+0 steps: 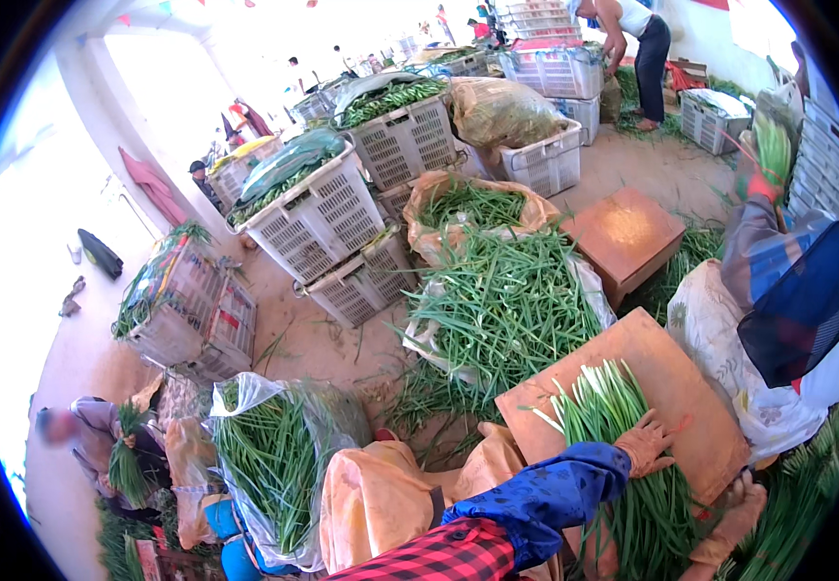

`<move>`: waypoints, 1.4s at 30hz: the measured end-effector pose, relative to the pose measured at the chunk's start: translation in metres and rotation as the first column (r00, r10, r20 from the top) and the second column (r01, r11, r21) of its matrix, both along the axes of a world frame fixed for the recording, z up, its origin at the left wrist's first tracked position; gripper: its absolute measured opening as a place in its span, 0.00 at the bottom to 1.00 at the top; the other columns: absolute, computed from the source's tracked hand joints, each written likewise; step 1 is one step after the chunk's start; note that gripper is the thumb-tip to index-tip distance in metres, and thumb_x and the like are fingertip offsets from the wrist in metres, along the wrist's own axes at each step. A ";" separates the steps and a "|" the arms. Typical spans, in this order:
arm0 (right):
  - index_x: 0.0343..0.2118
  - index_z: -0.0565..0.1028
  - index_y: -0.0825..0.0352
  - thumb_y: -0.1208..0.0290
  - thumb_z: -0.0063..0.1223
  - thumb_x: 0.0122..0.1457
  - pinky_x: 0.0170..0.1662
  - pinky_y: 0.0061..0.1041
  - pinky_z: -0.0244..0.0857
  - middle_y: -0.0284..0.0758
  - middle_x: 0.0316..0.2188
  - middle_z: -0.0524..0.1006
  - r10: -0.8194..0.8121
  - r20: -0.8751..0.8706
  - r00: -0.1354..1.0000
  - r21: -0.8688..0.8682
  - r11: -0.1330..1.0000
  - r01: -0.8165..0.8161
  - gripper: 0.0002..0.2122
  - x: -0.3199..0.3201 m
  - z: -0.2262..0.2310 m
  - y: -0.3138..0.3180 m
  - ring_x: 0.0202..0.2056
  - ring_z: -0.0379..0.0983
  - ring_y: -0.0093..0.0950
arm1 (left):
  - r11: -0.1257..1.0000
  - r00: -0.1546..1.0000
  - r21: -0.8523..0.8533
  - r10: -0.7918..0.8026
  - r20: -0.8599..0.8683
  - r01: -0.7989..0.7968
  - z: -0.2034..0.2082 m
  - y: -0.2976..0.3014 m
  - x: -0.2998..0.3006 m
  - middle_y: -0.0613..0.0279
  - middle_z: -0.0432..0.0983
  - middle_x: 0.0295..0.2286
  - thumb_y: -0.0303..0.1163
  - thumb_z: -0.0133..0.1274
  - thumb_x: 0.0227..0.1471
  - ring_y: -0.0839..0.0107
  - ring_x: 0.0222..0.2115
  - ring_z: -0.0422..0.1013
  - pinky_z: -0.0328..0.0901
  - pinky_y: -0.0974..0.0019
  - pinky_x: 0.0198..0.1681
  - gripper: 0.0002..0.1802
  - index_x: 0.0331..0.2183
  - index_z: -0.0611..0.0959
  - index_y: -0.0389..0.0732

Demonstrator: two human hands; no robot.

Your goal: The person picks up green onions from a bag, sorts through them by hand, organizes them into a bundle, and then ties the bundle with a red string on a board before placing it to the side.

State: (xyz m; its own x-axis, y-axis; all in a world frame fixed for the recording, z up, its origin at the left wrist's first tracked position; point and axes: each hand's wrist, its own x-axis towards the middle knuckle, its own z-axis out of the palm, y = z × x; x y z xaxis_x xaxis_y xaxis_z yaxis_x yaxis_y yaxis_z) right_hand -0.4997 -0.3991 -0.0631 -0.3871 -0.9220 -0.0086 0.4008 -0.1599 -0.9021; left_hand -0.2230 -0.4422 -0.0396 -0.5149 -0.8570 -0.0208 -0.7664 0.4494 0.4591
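Note:
A loose bundle of long green chives (608,407) with pale stem ends lies across a brown wooden board (690,416) in front of me. My left hand (644,443), gloved and in a blue sleeve, rests flat on the bundle with its fingers spread. My right hand (734,513) is by the board's lower right corner, beside the hanging leaves. Its fingers are curled, and what they hold, if anything, I cannot make out. A small red strand lies on the board near my left hand.
Beyond the board, a large heap of loose greens (506,310) fills an open sack. A second board (623,237) stands behind it. Stacked crates (318,213) fill the middle left. Co-workers sit at right (797,290) and lower left (100,445); tied bundles (826,484) lie lower right.

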 end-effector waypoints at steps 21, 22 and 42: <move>0.55 0.48 0.69 0.54 0.43 0.53 0.56 0.24 0.38 0.41 0.55 0.49 0.969 -0.238 -0.067 0.016 -0.065 -0.998 0.32 0.439 0.117 0.032 0.56 0.43 0.30 | 0.792 -0.308 0.460 0.357 -0.882 -0.401 0.090 0.245 0.226 0.64 0.69 0.36 0.35 0.46 0.51 0.75 0.40 0.64 0.58 0.72 0.45 0.24 0.49 0.63 0.38; 0.54 0.52 0.70 0.53 0.41 0.54 0.55 0.23 0.42 0.39 0.53 0.53 0.986 0.002 -0.165 -0.009 -0.165 -0.986 0.30 0.451 0.100 0.059 0.55 0.47 0.28 | 0.828 -0.428 0.459 0.305 -0.851 -0.323 0.086 0.255 0.233 0.66 0.70 0.30 0.38 0.42 0.52 0.77 0.36 0.65 0.60 0.74 0.41 0.21 0.46 0.67 0.36; 0.44 0.66 0.69 0.74 0.42 0.55 0.47 0.22 0.59 0.36 0.40 0.70 0.458 -0.524 -0.717 0.350 -0.652 -0.672 0.13 0.526 0.013 0.269 0.43 0.66 0.25 | -0.444 -0.645 0.516 0.694 -0.319 -0.733 -0.027 0.581 0.368 0.46 0.51 0.52 0.58 0.54 0.36 0.57 0.54 0.47 0.42 0.65 0.56 0.52 0.53 0.54 0.34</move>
